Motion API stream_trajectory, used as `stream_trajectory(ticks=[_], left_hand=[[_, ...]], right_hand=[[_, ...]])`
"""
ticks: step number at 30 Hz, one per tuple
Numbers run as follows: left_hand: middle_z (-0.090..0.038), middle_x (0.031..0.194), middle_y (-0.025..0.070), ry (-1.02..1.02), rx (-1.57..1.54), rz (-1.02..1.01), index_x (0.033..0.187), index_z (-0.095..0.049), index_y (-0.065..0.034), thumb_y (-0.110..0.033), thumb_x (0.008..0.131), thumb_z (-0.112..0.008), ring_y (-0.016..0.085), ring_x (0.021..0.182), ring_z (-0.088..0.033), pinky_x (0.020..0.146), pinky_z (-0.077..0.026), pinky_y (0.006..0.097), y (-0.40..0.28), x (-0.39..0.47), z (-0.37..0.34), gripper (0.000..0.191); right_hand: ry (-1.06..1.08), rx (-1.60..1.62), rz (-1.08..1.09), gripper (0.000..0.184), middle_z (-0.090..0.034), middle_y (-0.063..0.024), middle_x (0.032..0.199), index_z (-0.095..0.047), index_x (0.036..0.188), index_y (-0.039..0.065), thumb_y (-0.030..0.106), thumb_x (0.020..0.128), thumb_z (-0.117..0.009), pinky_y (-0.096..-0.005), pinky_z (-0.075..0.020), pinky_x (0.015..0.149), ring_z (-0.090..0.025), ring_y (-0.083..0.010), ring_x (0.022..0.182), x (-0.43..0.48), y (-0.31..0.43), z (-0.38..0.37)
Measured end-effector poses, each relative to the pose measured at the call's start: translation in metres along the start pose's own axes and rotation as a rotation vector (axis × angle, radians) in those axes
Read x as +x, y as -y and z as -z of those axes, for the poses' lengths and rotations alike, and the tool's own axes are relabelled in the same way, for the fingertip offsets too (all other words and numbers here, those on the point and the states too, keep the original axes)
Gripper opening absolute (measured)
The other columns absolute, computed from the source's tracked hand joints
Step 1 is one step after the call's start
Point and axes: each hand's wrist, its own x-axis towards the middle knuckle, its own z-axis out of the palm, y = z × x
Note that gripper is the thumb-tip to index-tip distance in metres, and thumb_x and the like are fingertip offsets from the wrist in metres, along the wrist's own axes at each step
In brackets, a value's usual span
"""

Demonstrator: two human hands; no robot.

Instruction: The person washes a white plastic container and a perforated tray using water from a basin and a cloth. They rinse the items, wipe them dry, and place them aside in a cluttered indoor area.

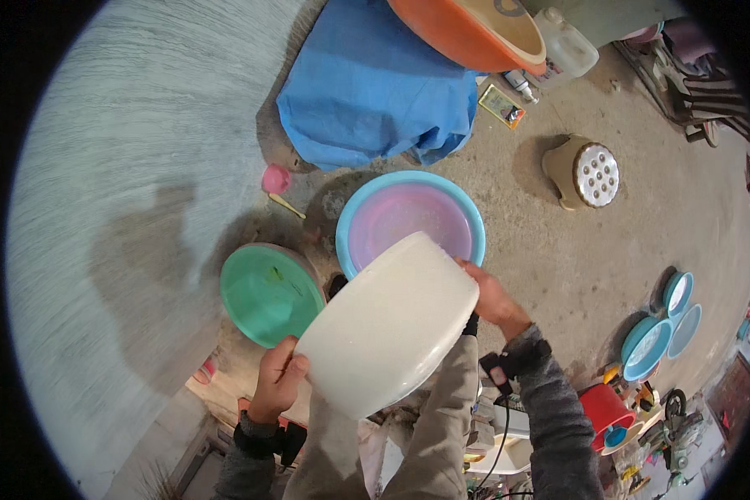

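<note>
A white, box-like piece (387, 325), apparently of foam, is held between my two hands and slants across my lap. My left hand (279, 378) pinches its lower left edge, thumb on top. On the upper right edge, my right hand (497, 300) has its fingers partly hidden behind the piece. Just beyond, a light-blue-rimmed plastic basin (410, 177) with a pink-purple inside is partly covered from view by the white piece. To the left stands a green plastic basin (269, 294) with a small leaf-like bit in it.
A blue cloth (375, 87) covers something ahead, near an orange basin (462, 31) and a plastic jug (562, 50). A round-topped stool (581, 172) stands right. Beside the wall lie a pink cup (276, 179) and a brush (286, 205). Blue basins (647, 347) and a red bucket (603, 412) are at right.
</note>
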Motion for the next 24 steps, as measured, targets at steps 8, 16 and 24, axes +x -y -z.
stream_trajectory(ticks=[8,16,24], left_hand=[[-0.053,0.071,0.0135,0.119,0.209,-0.171,0.099,-0.059,0.0052,-0.021,0.094,-0.061,0.026,0.065,-0.055,0.061,-0.043,0.0334,-0.013,0.012,-0.027,0.026],[-0.049,0.069,0.0128,0.081,0.211,-0.216,0.102,-0.059,0.002,-0.012,0.097,-0.055,0.02,0.059,-0.049,0.055,-0.039,0.0314,-0.01,0.034,-0.07,0.015],[-0.054,0.112,-0.0003,-0.207,-0.568,0.076,0.114,-0.052,-0.0024,-0.021,0.105,-0.043,0.011,0.103,-0.049,0.088,-0.039,0.0288,0.016,0.058,-0.117,0.022]], right_hand=[[-0.069,-0.163,-0.121,0.053,-0.062,-0.0149,0.122,-0.053,0.132,-0.002,0.04,0.104,-0.038,-0.0306,-0.0459,0.094,-0.059,-0.0201,0.109,-0.004,0.036,0.017],[-0.164,-1.05,0.624,0.044,-0.052,-0.0252,0.134,-0.046,0.136,-0.001,0.023,0.098,-0.048,-0.0461,-0.0389,0.106,-0.051,-0.0428,0.121,0.012,0.029,-0.017],[-0.331,-1.499,0.855,0.056,-0.043,-0.0189,0.146,-0.047,0.137,0.0,0.03,0.091,-0.055,-0.0521,-0.0263,0.113,-0.039,-0.034,0.135,-0.004,0.013,-0.115]])
